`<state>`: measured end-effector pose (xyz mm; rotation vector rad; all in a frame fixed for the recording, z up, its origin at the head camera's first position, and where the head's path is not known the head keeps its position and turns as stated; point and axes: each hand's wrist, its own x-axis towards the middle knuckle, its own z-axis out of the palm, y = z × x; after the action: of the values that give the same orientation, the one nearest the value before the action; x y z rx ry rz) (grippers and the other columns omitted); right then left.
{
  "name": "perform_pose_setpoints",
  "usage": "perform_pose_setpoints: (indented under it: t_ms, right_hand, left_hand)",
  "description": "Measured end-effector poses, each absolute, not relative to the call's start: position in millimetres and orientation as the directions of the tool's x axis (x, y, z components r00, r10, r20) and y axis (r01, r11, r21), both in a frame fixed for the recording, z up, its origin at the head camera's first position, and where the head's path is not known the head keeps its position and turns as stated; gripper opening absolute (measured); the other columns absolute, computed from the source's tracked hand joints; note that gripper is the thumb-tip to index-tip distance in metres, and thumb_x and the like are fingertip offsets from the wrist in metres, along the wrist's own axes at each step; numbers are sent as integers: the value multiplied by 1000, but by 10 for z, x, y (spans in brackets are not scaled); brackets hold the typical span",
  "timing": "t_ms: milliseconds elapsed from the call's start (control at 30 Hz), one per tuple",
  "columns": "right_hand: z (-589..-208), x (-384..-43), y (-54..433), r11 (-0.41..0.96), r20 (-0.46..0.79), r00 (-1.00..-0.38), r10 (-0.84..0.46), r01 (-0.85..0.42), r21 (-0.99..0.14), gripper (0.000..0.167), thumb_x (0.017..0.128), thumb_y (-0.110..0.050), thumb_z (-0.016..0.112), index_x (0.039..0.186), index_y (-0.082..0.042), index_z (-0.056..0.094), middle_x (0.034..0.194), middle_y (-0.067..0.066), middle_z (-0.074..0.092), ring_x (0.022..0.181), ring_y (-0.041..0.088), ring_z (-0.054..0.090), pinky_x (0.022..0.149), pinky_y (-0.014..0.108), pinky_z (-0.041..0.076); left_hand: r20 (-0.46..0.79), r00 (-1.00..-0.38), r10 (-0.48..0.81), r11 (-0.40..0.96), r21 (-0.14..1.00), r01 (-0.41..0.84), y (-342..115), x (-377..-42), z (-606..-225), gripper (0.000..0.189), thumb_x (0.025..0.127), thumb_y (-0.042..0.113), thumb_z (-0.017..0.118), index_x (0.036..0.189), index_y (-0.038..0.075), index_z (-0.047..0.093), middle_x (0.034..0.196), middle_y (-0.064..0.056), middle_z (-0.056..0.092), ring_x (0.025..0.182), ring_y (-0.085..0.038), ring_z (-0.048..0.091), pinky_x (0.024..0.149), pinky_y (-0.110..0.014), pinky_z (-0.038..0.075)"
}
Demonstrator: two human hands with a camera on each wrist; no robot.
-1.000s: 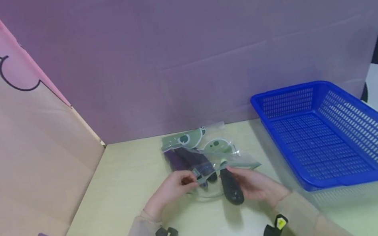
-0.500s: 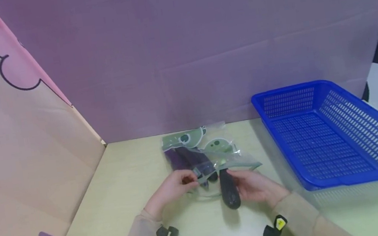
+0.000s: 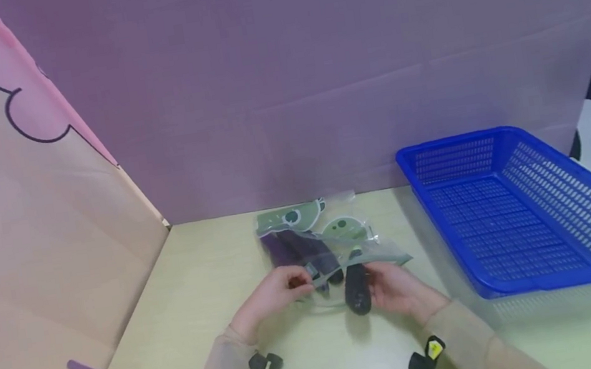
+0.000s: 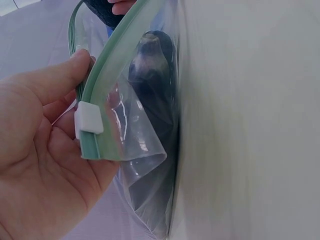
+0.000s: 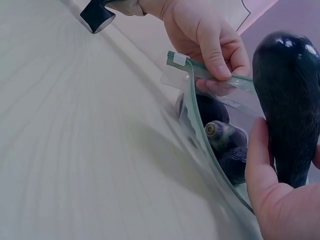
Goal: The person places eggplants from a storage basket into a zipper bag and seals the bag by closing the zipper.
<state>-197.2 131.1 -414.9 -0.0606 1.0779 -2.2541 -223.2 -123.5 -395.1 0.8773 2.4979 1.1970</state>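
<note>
A clear zip bag (image 3: 344,228) with green printed shapes lies on the table, its green-edged mouth gaping towards me. Inside it are several dark purple eggplants (image 3: 304,249); one shows its stem end in the left wrist view, an eggplant (image 4: 152,75). My left hand (image 3: 281,287) pinches the zip edge (image 4: 100,75) between thumb and fingers, close to the white slider (image 4: 89,120). In my right hand (image 3: 400,286) is another dark eggplant (image 5: 287,100), gripped by its narrower end, thick end towards me. That narrow end overlaps the bag's mouth in the head view.
A blue plastic basket (image 3: 475,273) stands on the right of the pale table (image 3: 208,247). Behind the table rises a purple wall covering (image 3: 287,85); a printed panel (image 3: 52,231) borders it on the left. Each wrist carries a small black camera (image 3: 423,367).
The eggplant in my right hand has swung its thick end left, then up a little, and now points more straight at me. My left hand keeps its pinch on the bag.
</note>
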Motion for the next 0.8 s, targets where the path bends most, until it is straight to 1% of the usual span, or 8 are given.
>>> perform_pose_setpoints:
  t_ms: [133,267,367,533,600,667,733,800]
  right_hand:
    - [-4152,-1985,1289,-462,-237,-811,-534,515,-722,32,104,-23,27,97,-15,58,94,2,58,80,9,60,73,22,54]
    - [-4155,-1995,1249,-461,-250,-822,-512,508,-728,27,104,-22,32,99,-15,57,101,6,57,85,11,59,77,24,54]
    - [-4160,-2014,1211,-446,-249,-835,-491,487,-751,24,103,-21,32,99,-15,55,105,9,55,89,13,59,80,26,54]
    - [-4148,-2053,1152,-385,-268,-860,-434,446,-808,19,103,-20,32,101,-12,50,104,12,53,88,15,58,77,27,55]
    - [-4134,-2065,1132,-373,-287,-868,-406,444,-814,17,103,-19,33,103,-12,48,106,13,52,90,16,57,78,27,54]
    - [-4117,-2072,1116,-367,-302,-872,-386,445,-817,17,102,-20,34,105,-11,49,109,15,50,95,18,55,81,29,53]
    - [-4096,-2075,1098,-346,-314,-874,-371,444,-827,21,102,-22,35,113,-8,46,115,16,46,101,20,52,85,30,51]
    - [-4080,-2073,1079,-325,-319,-875,-363,440,-837,27,102,-23,35,121,-5,43,120,16,43,108,22,49,90,31,48]
  left_hand:
    - [51,-783,620,470,775,422,-1227,-2242,-3954,5,89,7,62,88,3,64,82,-4,64,74,-3,55,69,-20,51]
    - [51,-784,619,471,774,423,-1225,-2247,-3958,5,89,8,62,87,3,64,82,-5,64,73,-3,54,69,-19,51]
    - [48,-787,615,476,773,420,-1220,-2247,-3958,5,89,8,62,87,4,64,82,-5,64,73,-3,54,68,-19,50]
    - [44,-792,609,484,771,415,-1218,-2246,-3965,5,89,8,63,86,4,65,81,-4,64,73,-5,54,68,-19,49]
    - [45,-792,609,484,770,416,-1223,-2244,-3959,5,89,8,63,86,4,65,81,-4,65,73,-4,54,68,-19,49]
    - [43,-792,609,488,767,417,-1224,-2242,-3955,5,89,8,63,86,4,65,81,-4,65,73,-4,55,68,-19,50]
    - [45,-791,610,492,762,422,-1225,-2238,-3950,5,89,8,63,86,4,65,81,-4,65,73,-4,55,68,-19,49]
    - [47,-791,610,495,757,427,-1229,-2237,-3952,5,89,7,63,86,4,65,81,-3,65,72,-4,54,67,-19,49]
